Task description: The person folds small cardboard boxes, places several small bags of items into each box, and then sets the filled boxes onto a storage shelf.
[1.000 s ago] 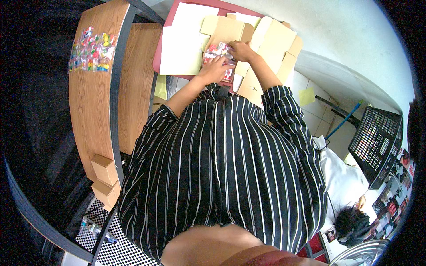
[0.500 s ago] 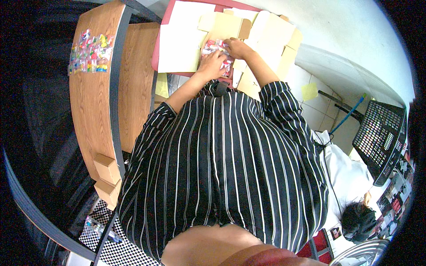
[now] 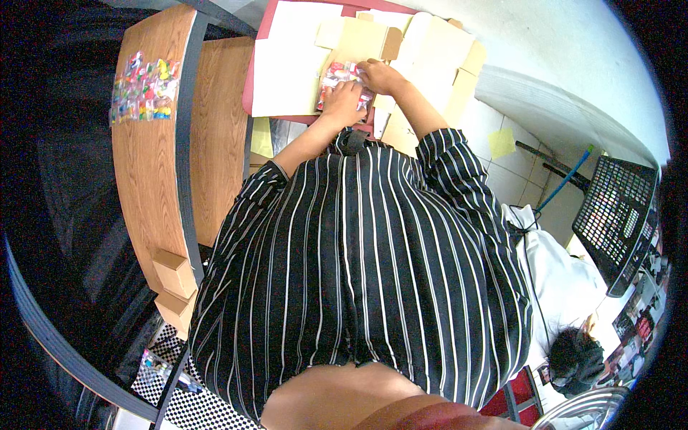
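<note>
An open brown cardboard box [image 3: 322,94] filled with small, clear, colourful packets [image 3: 342,73] lies on the red-edged table. Its flap [image 3: 358,39] stretches away from me at the far side. My left hand [image 3: 344,104] lies over the packets at the near part of the box, fingers spread and touching them. At the box's right side, my right hand [image 3: 382,77] has its fingers bent together against the packets. What those fingertips pinch, if anything, is too small to tell.
Flattened cardboard pieces [image 3: 438,54] and white sheets [image 3: 287,64] cover the table around the box. To the left, a wooden bench [image 3: 143,186] bears a pile of packets [image 3: 149,87] and small brown boxes [image 3: 174,272]. A black crate [image 3: 616,215] and a person in white [image 3: 562,287] are at right.
My left hand has shifted slightly over the packets, its fingers less outstretched. My right hand stays at the box's right side. The whole view has moved a little.
</note>
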### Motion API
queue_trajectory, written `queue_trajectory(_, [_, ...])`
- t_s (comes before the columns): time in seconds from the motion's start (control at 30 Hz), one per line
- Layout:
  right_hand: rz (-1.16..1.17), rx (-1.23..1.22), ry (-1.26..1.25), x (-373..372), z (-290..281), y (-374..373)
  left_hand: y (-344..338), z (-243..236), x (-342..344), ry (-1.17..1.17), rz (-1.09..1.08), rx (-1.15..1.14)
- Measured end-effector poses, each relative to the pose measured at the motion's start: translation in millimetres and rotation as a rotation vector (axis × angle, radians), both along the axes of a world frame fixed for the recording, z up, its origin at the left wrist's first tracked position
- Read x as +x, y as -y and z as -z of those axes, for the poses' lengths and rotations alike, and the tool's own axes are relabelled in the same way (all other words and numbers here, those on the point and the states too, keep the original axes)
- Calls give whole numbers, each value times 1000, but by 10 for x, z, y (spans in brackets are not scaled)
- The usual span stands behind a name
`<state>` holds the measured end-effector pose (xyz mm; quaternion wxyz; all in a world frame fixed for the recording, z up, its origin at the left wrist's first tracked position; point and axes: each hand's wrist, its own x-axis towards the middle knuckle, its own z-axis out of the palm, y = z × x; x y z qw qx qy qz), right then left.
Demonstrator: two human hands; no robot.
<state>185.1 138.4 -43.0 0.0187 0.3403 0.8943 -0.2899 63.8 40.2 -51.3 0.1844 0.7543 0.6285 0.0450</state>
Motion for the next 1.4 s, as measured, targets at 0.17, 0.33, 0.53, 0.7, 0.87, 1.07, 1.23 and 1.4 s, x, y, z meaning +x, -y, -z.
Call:
queue_trajectory(0.17, [56, 13, 47, 72, 164, -21, -79, -121, 33, 49, 24, -29])
queue_trajectory(0.33, [80, 29, 47, 14, 224, -13, -76, -113, -92, 190, -39, -86])
queue_trajectory(0.53, [57, 20, 32, 6, 159, -17, -32, -108, -3, 65, -41, 12])
queue_trajectory(0.7, [117, 46, -43, 18, 136, 24, 22, 171, -130, 198, -1, -38])
queue_trajectory(0.87, [52, -53, -58, 94, 106, -99, 98, 167, -230, 201, 126, 55])
queue_trajectory(1.07, [-10, -54, 75, 117, 74, -92, 96, 110, -240, 213, 141, 210])
queue_trajectory(1.23, [-50, 121, 321, 32, -82, 3, 119, 43, -333, 152, 177, 197])
queue_trajectory(1.4, [-38, 208, 312, 65, -107, 59, 123, 48, -353, 169, 207, 156])
